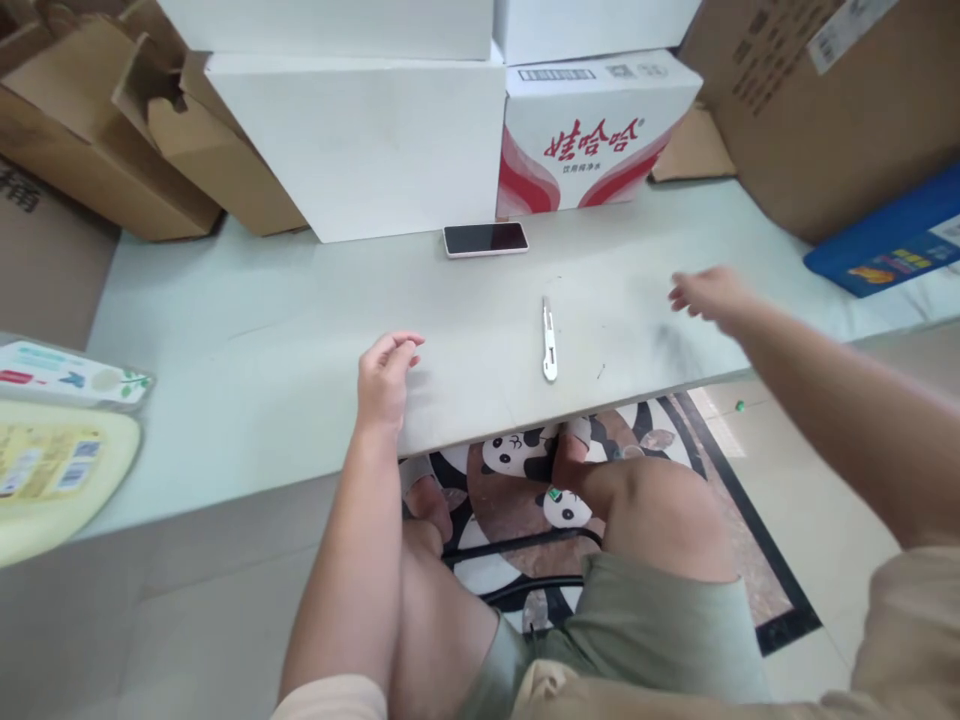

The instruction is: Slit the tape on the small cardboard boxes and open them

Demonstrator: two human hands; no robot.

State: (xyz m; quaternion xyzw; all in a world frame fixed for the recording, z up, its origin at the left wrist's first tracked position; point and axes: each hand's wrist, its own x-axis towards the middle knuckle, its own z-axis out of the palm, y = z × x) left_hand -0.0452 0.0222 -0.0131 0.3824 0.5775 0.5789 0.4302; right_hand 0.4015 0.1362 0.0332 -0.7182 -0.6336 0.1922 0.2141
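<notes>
our left hand is released, its fingers loosely curled, near the front edge of the tabletop. our right hand is released too, its fingers slightly bent, over the tabletop's right part. between them we see a white utility knife lying flat, its metal tip pointing away from us. beyond it a phone lies near a plain white box.
</notes>
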